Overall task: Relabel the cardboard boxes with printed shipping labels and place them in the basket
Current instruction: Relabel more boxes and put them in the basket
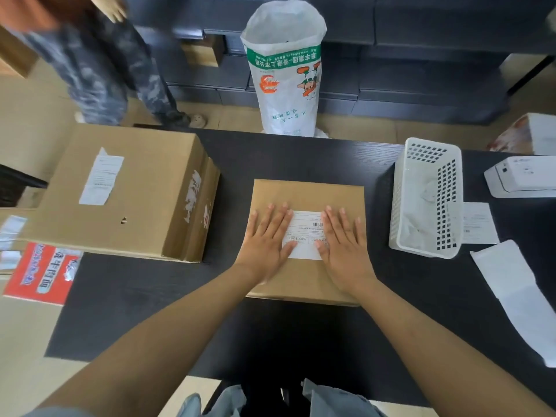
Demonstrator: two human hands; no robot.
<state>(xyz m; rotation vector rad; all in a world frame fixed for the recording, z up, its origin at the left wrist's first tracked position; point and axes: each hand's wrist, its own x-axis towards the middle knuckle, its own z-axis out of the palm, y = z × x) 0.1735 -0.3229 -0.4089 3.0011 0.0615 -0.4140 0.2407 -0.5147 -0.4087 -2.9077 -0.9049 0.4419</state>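
Cardboard box (307, 191) lies flat mid-table (301, 155), and both hands are down on it: left hand (266, 236) and right hand (343, 239), palms flat, fingers spread, gripping nothing, press either end of the white label (305, 233). White basket (427, 197) stands just right.

I count two cardboard boxes on my table: a small flat one (307, 242) in front of me and a big one (120, 191) off to the left. Each carries one white label, so two stuck labels, one on the small box (305, 234) and one torn one on the big box (101, 176). I see one white basket (427, 197), one white printer (523, 176), two loose paper slips at the right, one printed (478, 222) and one blank (511, 293), and one tall white sack (284, 67).
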